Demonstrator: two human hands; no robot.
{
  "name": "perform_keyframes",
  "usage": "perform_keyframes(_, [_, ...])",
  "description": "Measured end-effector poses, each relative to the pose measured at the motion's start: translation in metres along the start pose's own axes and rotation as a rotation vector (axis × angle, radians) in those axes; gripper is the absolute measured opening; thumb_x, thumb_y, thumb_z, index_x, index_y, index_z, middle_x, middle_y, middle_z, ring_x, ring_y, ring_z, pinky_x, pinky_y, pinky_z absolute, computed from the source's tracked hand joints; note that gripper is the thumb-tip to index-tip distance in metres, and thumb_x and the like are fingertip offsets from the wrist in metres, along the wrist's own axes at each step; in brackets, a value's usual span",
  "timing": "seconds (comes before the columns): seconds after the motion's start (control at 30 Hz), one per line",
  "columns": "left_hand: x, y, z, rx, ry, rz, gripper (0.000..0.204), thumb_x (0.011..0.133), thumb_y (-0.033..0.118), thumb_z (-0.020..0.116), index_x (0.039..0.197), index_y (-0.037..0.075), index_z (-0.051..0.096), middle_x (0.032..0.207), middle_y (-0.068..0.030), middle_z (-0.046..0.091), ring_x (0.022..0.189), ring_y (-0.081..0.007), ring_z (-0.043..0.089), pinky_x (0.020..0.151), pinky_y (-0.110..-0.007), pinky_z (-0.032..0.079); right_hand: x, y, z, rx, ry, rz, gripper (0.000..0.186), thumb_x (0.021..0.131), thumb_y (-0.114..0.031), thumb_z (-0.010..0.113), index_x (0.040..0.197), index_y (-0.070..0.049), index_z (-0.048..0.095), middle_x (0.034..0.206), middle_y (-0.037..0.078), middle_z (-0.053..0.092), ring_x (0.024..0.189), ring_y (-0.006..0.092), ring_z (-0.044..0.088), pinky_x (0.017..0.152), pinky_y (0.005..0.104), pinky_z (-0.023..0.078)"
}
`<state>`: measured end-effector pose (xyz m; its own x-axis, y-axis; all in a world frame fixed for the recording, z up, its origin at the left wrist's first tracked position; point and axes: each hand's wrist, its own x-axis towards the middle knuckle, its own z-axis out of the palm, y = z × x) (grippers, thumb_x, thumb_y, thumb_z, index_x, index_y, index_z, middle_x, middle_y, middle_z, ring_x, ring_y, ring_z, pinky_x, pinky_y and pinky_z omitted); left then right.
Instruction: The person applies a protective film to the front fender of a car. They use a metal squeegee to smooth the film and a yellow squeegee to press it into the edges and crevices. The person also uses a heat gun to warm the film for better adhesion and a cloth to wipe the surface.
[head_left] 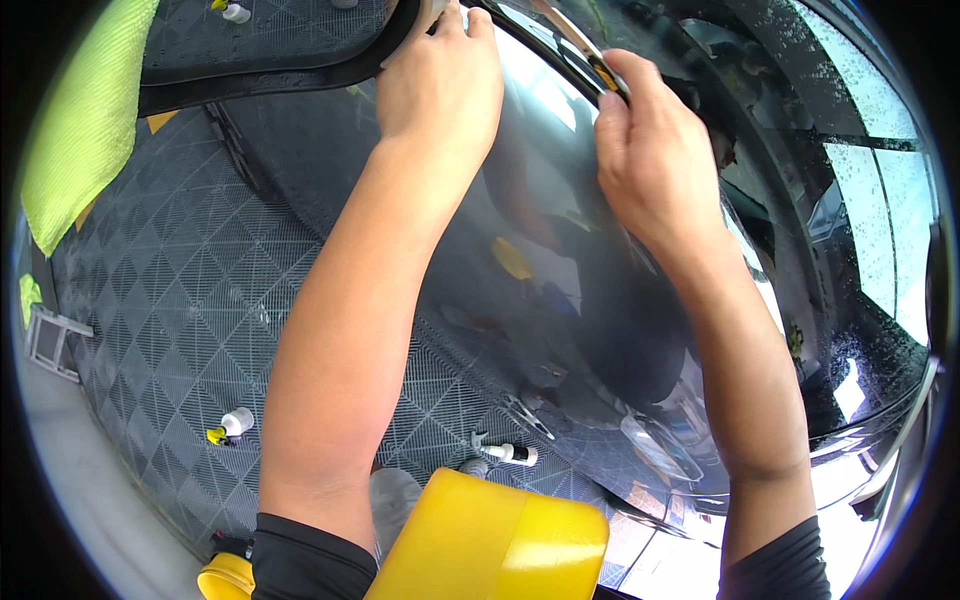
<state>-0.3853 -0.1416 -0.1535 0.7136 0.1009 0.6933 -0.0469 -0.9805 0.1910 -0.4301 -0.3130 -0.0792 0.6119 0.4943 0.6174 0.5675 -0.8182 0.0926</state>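
Note:
My right hand (660, 140) is closed around a slim utility knife (606, 76) with a black and yellow body, held between thumb and forefinger. A thin pale strip runs up and left from the knife, along the dark edge of the car glass. My left hand (442, 80) is over the glossy dark grey car body (560, 260), beside a black-framed window (270, 85). Its fingers are bent together at the upper edge of the picture, and whatever they grip is hidden.
Wet glass (870, 190) lies right. A lime-green cloth (90, 130) hangs left. On the grid-tile floor (200, 300) are a spray bottle (236, 422), another bottle (515, 455) and a grey step stool (55, 342). A yellow blocky thing (490, 540) fills the lower middle.

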Motion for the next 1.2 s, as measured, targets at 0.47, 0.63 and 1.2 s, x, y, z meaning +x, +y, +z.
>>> perform_keyframes(0.47, [-0.009,-0.007,0.002,-0.089,0.058,0.055,0.049,0.093,0.002,0.055,0.142,0.007,0.057,0.147,-0.0085,0.060,0.102,-0.0306,0.071,0.091,-0.044,0.060,0.005,0.003,0.001,-0.069,-0.225,-0.042,0.038,0.096,-0.005,0.054,0.133,0.003,0.054,0.105,0.027,0.067,0.094,0.0448,0.068,0.083,0.0504,0.055])
perform_keyframes(0.63, [-0.005,-0.006,0.000,-0.118,0.039,0.033,0.048,0.093,0.001,0.054,0.141,0.007,0.059,0.146,-0.0074,0.061,0.104,-0.0302,0.070,0.091,-0.043,0.060,0.010,0.001,0.006,-0.113,-0.263,-0.118,0.040,0.094,-0.001,0.052,0.133,0.003,0.056,0.101,0.026,0.065,0.089,0.0432,0.069,0.079,0.0495,0.056])
perform_keyframes(1.2, [-0.008,-0.008,0.000,-0.118,0.070,0.045,0.047,0.093,0.001,0.054,0.140,0.008,0.060,0.144,-0.0079,0.062,0.110,-0.0310,0.070,0.093,-0.045,0.059,0.014,-0.001,0.008,-0.190,-0.221,-0.185,0.033,0.092,-0.003,0.056,0.124,0.004,0.061,0.098,0.023,0.067,0.085,0.0406,0.071,0.075,0.0474,0.059])
